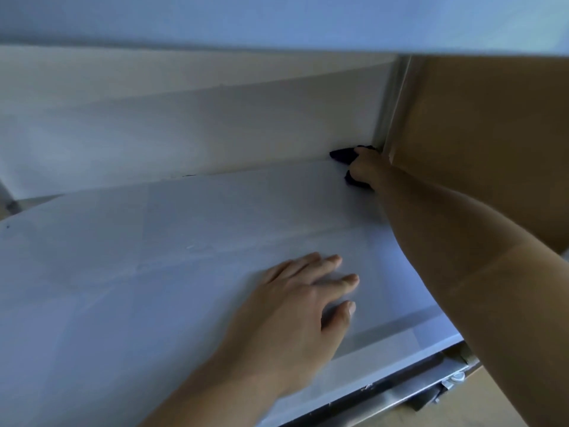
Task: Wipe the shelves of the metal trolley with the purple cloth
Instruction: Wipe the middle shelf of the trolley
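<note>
I look in between two levels of the metal trolley. Its lower shelf [184, 241] is a pale, smooth sheet that fills most of the view. My right hand [368, 167] reaches to the far right corner of this shelf and is closed on the dark purple cloth [341, 155], which pokes out on both sides of the fingers and presses on the shelf near the corner post [389, 112]. My left hand [308, 300] lies flat on the near part of the shelf, fingers spread, holding nothing.
The underside of the upper shelf [277, 20] runs across the top of the view. A brown cardboard surface [492, 134] stands just right of the post. A pale wall [154, 124] is behind the trolley. The shelf's metal front rim [400, 392] is at the lower right.
</note>
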`<state>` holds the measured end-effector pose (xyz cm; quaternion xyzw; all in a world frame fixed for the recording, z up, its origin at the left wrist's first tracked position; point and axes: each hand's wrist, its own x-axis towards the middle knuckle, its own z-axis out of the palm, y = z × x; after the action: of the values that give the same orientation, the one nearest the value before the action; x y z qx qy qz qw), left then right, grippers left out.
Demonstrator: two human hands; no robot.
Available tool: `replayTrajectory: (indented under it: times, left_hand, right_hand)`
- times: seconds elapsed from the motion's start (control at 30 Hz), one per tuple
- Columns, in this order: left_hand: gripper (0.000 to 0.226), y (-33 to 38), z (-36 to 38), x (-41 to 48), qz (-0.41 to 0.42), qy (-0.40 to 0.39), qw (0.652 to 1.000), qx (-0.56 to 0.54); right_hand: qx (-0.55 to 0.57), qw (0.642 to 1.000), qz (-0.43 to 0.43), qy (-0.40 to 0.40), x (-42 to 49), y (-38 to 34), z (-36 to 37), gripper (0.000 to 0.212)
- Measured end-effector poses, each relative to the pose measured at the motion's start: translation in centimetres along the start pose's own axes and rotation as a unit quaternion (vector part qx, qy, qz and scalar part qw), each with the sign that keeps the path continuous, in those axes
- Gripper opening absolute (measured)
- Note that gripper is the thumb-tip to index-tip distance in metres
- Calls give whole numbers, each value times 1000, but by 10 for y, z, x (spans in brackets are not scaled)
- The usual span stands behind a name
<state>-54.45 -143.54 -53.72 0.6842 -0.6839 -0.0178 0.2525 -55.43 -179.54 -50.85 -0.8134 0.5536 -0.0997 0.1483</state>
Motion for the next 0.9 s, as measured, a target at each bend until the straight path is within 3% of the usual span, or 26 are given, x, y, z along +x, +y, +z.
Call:
replayTrajectory:
  times: [0.1,0.17,0.33,0.47,0.7,0.9]
  left_hand:
    - [47,-1,0,1,-2,2,1000,-2]
    - [47,-2,0,1,-3,-2,1000,-5]
    - [45,-6,1,6,-6,-7,1000,-10]
    - [43,-7,2,6,-14,-14,1000,-8]
    - [41,-6,3,7,-29,-20,999,-18]
    - [40,-2,2,6,-34,-24,999,-17]
  right_hand:
    - [-60,998,10,18,-5,8,1,75]
    - [-111,993,22,23,-10,18,-4,66]
    - [-100,994,48,-6,-32,53,-28,66]
    - [-93,994,3,53,-63,73,-28,60]
    - [-126,991,-6,35,-105,88,-26,62]
    - [-101,992,-21,68,-148,113,-29,52]
